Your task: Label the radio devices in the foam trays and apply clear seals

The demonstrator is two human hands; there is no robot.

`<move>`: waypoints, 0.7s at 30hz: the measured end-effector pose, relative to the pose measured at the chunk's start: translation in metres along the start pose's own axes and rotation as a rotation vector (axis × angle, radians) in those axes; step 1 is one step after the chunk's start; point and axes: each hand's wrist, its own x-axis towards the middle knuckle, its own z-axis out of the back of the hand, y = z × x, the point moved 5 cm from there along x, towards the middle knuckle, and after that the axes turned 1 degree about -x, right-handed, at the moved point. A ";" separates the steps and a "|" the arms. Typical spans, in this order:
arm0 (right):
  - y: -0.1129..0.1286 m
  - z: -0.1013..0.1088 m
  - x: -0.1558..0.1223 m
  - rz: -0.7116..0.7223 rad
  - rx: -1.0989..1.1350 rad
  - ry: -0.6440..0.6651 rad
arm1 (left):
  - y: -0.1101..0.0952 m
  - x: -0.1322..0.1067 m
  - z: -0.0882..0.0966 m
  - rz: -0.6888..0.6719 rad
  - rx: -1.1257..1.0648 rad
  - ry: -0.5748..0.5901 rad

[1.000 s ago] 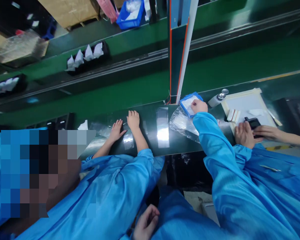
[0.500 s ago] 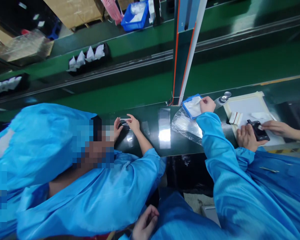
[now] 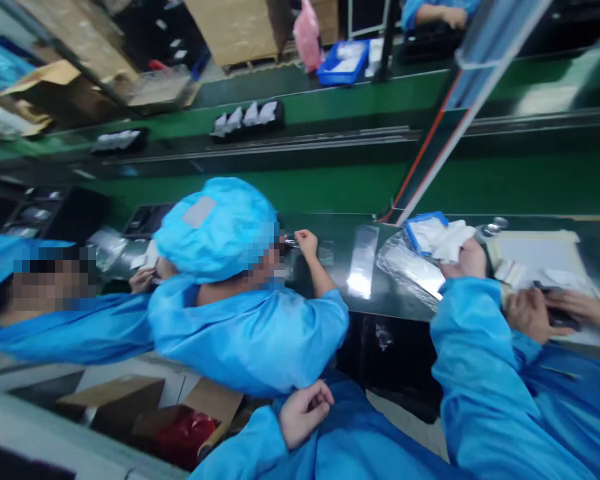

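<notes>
In the head view my right hand (image 3: 467, 259) is closed on a white wipe (image 3: 454, 240), which is lifted at the edge of a small blue tray (image 3: 414, 233). More white wipes lie in that tray. My left hand (image 3: 307, 413) rests low over my lap, its fingers loosely curled with nothing visible in them. Beside the tray lies a clear plastic bag (image 3: 405, 263) with flat, shiny sheets inside. To the right, a co-worker's hands (image 3: 535, 313) hold a dark, phone-like device (image 3: 563, 317), blurred by motion.
A co-worker in a blue cap (image 3: 225, 233) leans over the bench on my left, handling a small clear piece. A clear film strip (image 3: 363, 260) lies between us. A slanted post (image 3: 440, 140) stands behind the tray. A round metal lid (image 3: 495, 227) sits near the white mat (image 3: 540, 247).
My right hand has drawn a wipe up from the blue tray. The view has swung left, so more co-workers and boxes show. My left hand stays curled over my lap.
</notes>
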 end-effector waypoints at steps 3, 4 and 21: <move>0.015 -0.048 -0.069 0.188 -0.038 -0.003 | -0.023 -0.028 0.025 -0.134 -0.116 0.117; 0.017 -0.066 -0.096 0.212 -0.054 -0.012 | -0.032 -0.040 0.037 -0.193 -0.149 0.130; 0.024 -0.529 -0.334 -0.296 0.466 0.311 | 0.050 -0.202 0.301 -0.722 -0.377 -0.297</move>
